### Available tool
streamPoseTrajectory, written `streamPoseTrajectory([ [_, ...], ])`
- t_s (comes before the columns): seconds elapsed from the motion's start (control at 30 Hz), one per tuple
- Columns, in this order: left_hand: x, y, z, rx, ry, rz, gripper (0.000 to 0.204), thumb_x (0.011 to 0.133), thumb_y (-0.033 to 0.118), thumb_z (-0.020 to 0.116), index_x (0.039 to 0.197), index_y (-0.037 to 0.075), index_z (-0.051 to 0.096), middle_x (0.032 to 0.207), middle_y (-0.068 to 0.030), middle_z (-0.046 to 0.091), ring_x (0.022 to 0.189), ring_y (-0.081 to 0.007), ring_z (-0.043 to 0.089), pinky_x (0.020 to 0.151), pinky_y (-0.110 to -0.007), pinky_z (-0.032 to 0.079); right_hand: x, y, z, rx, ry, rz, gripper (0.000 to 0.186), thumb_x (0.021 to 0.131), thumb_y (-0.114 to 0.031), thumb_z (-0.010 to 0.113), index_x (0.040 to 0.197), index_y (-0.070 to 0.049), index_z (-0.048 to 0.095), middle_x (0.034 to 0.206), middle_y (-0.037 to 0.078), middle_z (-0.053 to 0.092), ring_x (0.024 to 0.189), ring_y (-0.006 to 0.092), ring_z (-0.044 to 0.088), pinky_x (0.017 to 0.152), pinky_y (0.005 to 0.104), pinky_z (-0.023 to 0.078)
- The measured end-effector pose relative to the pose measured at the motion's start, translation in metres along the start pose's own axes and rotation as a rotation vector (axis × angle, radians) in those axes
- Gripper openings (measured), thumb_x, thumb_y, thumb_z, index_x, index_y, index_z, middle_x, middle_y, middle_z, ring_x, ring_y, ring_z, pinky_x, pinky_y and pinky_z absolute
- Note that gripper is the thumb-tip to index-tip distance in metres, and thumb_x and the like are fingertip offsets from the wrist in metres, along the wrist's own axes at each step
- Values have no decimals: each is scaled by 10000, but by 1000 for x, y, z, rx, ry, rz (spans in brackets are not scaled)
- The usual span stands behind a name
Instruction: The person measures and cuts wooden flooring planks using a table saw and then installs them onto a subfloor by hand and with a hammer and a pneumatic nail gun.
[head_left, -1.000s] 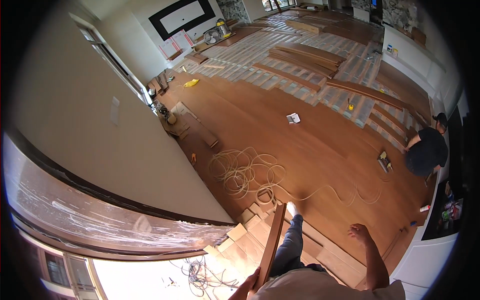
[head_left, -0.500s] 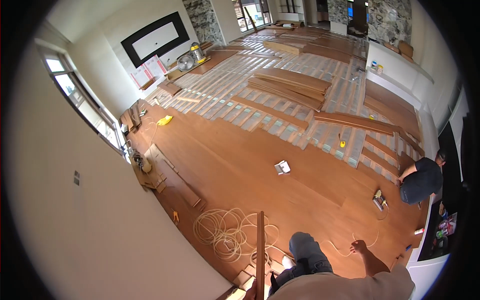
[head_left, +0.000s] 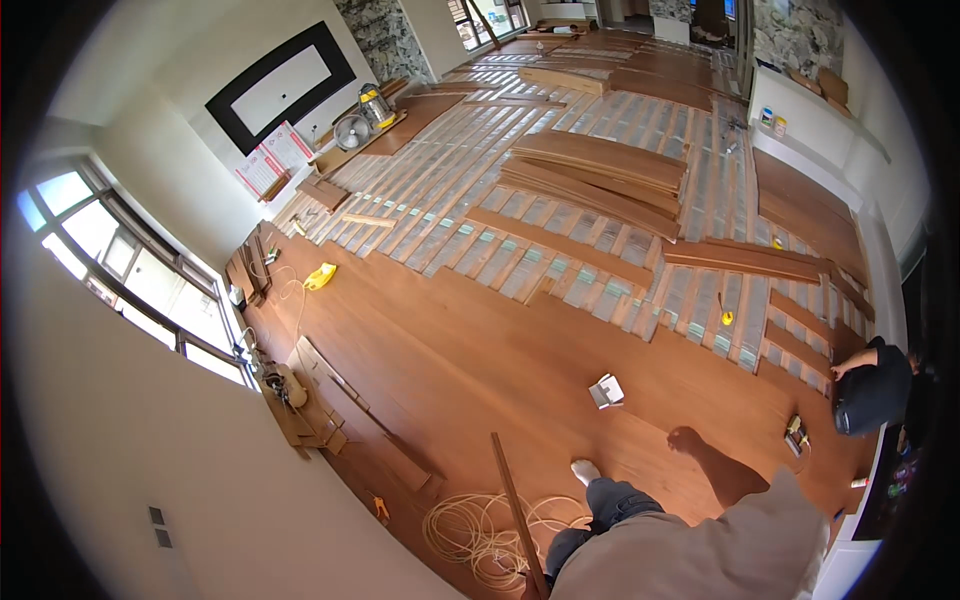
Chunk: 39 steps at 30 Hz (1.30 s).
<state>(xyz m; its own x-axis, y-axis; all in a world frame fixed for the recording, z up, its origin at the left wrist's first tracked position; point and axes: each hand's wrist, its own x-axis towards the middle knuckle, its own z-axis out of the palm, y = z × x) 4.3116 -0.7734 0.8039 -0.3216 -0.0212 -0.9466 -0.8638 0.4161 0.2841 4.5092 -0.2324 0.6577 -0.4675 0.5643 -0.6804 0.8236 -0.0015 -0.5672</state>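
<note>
A long, narrow wooden floorboard (head_left: 512, 505) stands tilted in front of me, its lower end running out at the bottom edge. My left hand (head_left: 531, 590) is closed round that lower part and only a bit of it shows. Bent at the elbow, my right arm reaches ahead over the laid floor, and my right hand (head_left: 686, 440) is curled with nothing visible in it. Just beyond that hand lies a small white open box (head_left: 606, 391). A coil of pale air hose (head_left: 465, 535) spreads on the floor behind and beside the floorboard.
A co-worker (head_left: 872, 390) crouches at the right wall near a nail gun (head_left: 796, 436). Bare joists (head_left: 560, 255) stretch beyond the laid boards, with a stack of planks (head_left: 600, 170) on them. A compressor (head_left: 285, 385) and loose boards (head_left: 370, 430) line the left wall.
I have stepped forward past the hose coil, carrying the floorboard along. My right hand has swung forward toward the white box. The co-worker now appears farther toward the right edge.
</note>
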Motion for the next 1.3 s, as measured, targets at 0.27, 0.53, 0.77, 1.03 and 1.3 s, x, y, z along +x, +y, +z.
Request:
streamPoseTrajectory([
  [0.27,77,182,-12,-372,-190,-80,661,935,748,462,1097,142,671,877,-56,651,785,-224,625,654,-384,539,-52,-642,-109,508,30,-1111,205,986,-87,553,1151,8,631,1085,104,685,971,174,661,871,317,529],
  [0.53,158,372,-67,-542,-105,-85,662,935,754,449,1097,150,668,881,-56,647,782,-230,620,648,-388,536,-98,-964,-47,161,-304,-2251,117,964,-37,586,1029,-1,676,1019,113,732,890,212,713,744,270,571],
  [0.77,203,605,-130,-559,-78,-69,662,935,757,445,1083,152,668,867,-55,643,766,-233,616,636,-388,532,-17,-1166,40,526,19,-2159,94,819,-36,689,885,30,687,873,116,695,730,189,673,586,268,540],
  [1.03,284,845,-197,-610,-51,-61,662,934,760,440,1067,153,668,850,-54,639,748,-237,611,623,-388,527,173,-1392,94,129,-387,-2183,167,897,-56,659,1009,60,705,951,135,721,787,178,710,646,253,569],
  [1.3,337,1070,-281,-743,-55,-91,663,933,763,435,1052,154,668,833,-53,636,731,-241,606,609,-388,523,279,-1626,191,244,-588,-2302,115,899,-89,627,910,20,663,840,98,660,729,189,659,643,272,538],
])
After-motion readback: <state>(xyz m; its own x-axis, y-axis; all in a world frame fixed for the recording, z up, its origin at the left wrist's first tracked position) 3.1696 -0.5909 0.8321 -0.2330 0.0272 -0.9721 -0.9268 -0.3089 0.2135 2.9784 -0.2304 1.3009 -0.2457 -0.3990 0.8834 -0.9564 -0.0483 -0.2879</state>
